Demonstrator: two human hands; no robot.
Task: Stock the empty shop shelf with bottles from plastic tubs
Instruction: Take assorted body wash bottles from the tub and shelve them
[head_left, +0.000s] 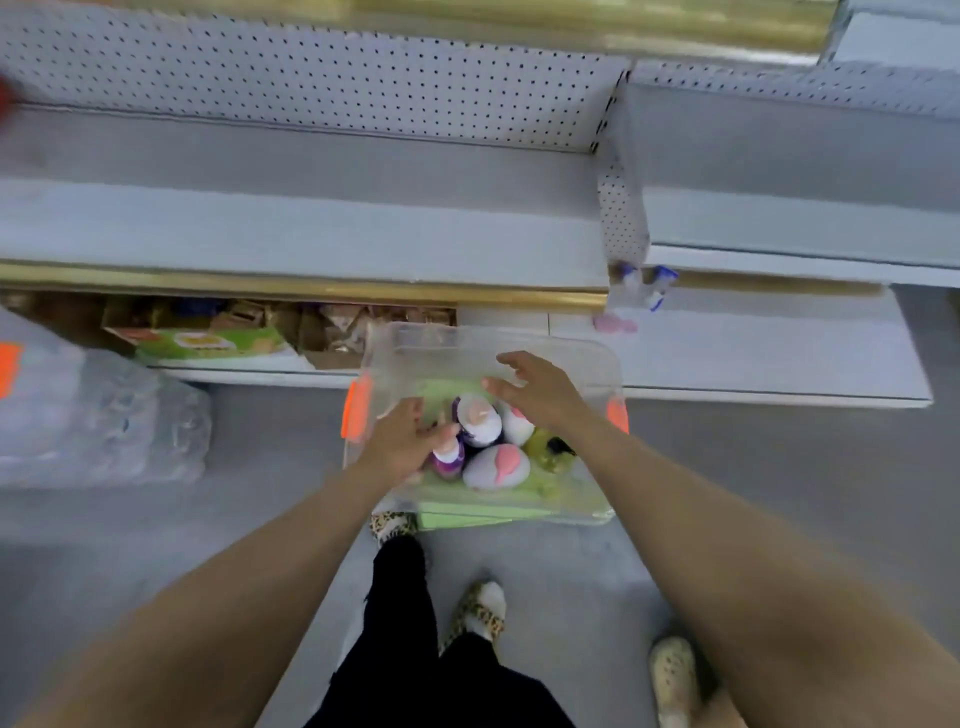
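A clear plastic tub (441, 353) with orange latches stands on the floor below the shelf. Inside it are several bottles: white ones with pink caps (496, 466), a purple one (449, 457) and a yellow-green one (545, 449). My left hand (402, 439) reaches into the tub's left side, its fingers touching the purple bottle; the blur hides whether they grip it. Over the bottles hovers my right hand (535, 387) with its fingers spread, holding nothing. The grey shelf (311, 239) with a gold edge strip lies above the tub.
A wrapped pack of water bottles (104, 410) sits on the floor at the left. Boxes (208, 340) fill the low shelf behind the tub. A few small bottles (641, 291) stand at the shelf divider. My feet (480, 608) are just behind the tub.
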